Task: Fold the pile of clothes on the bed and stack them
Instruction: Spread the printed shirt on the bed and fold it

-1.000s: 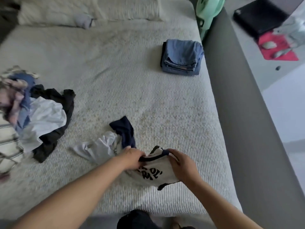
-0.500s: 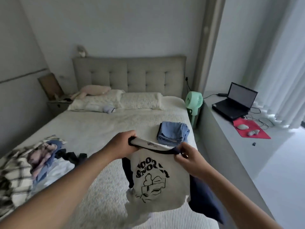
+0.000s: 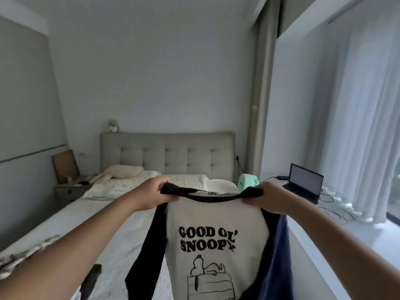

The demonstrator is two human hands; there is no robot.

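A white T-shirt [image 3: 213, 217] with navy sleeves and a black "GOOD OL' SNOOPY" print hangs spread out in front of me above the bed [image 3: 121, 241]. My left hand [image 3: 154, 194] grips its left shoulder and my right hand [image 3: 267, 199] grips its right shoulder, both at the dark collar. The sleeves dangle at either side. An edge of the unfolded clothes pile [image 3: 26, 255] shows at the lower left, with a dark garment [image 3: 92, 278] beside my left arm. The shirt hides the folded jeans stack.
A padded headboard [image 3: 166, 156] and pillows [image 3: 121, 185] lie at the far end of the bed. A green fan [image 3: 247, 185] stands beside the bed, and an open laptop [image 3: 304, 185] with cables sits on the ledge at right. A nightstand [image 3: 69, 190] is at left.
Both hands lifted the shirt off the bed up to chest height and pulled its shoulders apart, so it now hangs open. My view tilted up from the mattress to the room.
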